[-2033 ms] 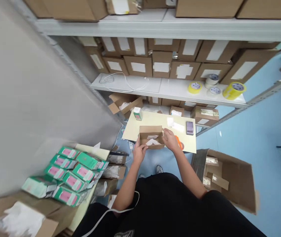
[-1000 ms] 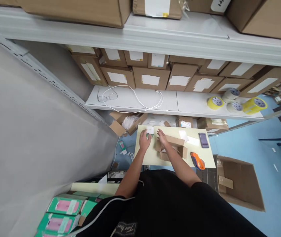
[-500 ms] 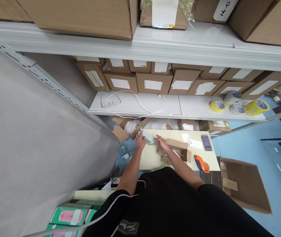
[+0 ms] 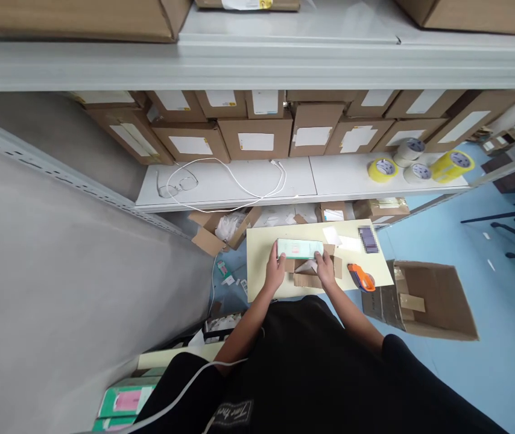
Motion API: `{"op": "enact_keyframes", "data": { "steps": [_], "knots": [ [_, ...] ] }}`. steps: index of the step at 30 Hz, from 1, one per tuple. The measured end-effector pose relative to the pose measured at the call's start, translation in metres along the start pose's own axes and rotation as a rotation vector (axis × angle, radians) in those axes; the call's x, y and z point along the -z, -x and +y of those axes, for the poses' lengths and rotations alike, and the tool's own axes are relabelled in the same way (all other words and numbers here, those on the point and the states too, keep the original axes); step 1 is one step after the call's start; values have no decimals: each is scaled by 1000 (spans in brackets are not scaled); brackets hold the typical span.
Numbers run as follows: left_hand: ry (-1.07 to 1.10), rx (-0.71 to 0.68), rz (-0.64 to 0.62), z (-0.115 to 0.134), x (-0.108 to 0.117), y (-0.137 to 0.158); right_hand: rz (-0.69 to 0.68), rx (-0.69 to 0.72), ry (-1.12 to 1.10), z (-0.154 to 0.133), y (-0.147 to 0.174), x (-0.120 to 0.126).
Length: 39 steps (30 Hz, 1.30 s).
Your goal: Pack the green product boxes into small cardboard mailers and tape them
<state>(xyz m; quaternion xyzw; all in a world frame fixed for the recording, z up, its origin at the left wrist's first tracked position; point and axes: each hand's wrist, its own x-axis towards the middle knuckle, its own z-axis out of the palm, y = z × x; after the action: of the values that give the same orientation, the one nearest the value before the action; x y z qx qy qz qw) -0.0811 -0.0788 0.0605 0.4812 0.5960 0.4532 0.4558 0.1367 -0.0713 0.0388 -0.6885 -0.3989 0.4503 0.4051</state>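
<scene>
A slim pale green box (image 4: 300,248) with a small pink mark is held level between my two hands. My left hand (image 4: 275,269) grips its left end, thumb on top. At the right end my right hand (image 4: 325,268) has its thumb on the upper face and its fingers at the side. Just below and partly behind it stands an open cardboard carton (image 4: 307,280) with white material inside, its flaps spread. The pale yellow table (image 4: 262,283) lies underneath.
An orange tape dispenser (image 4: 361,278) and white paper (image 4: 350,243) lie to the right on the table. Tape rolls (image 4: 383,170), a white cable (image 4: 239,181) and glasses (image 4: 178,185) rest on the shelf. A big open carton (image 4: 438,301) sits on the floor, right.
The pale green box has moved right, from the table's left side to over the carton, and now lies level. My right hand has closed on its right end. The view has shifted slightly.
</scene>
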Motion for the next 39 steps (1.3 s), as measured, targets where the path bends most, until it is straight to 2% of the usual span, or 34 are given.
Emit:
{"op": "enact_keyframes", "data": {
  "steps": [2,4,9,13,16,20,24,28,32,35,37,39],
  "knots": [
    [-57,21,-72,0,-22,4,74,-15,16,7,8,23],
    [-142,42,-118,-5,-38,9,84,-32,-10,17,15,40],
    [-386,77,-209,-33,-56,19,200,-250,-10,48,25,65],
    [-516,-9,-363,-51,-58,22,162,-187,0,60,27,82],
    [-597,-59,-425,-53,-62,20,139,-161,-10,60,24,89],
    [-613,-132,-383,-48,-74,18,119,-91,37,60,20,89],
    [-573,-114,-350,-46,-83,22,122,-160,11,67,14,88],
    [-481,-35,-294,-47,-93,20,52,-219,-7,75,5,87],
    [-278,162,-277,-43,-120,-6,-51,-164,-34,80,0,82],
    [-113,257,-283,-38,-139,-28,-184,-113,-103,79,-1,79],
    [-47,274,-228,-35,-139,-37,-256,-111,-150,78,0,78],
    [-30,257,-155,-34,-128,-40,-280,-120,-164,75,2,78]
  ]
}}
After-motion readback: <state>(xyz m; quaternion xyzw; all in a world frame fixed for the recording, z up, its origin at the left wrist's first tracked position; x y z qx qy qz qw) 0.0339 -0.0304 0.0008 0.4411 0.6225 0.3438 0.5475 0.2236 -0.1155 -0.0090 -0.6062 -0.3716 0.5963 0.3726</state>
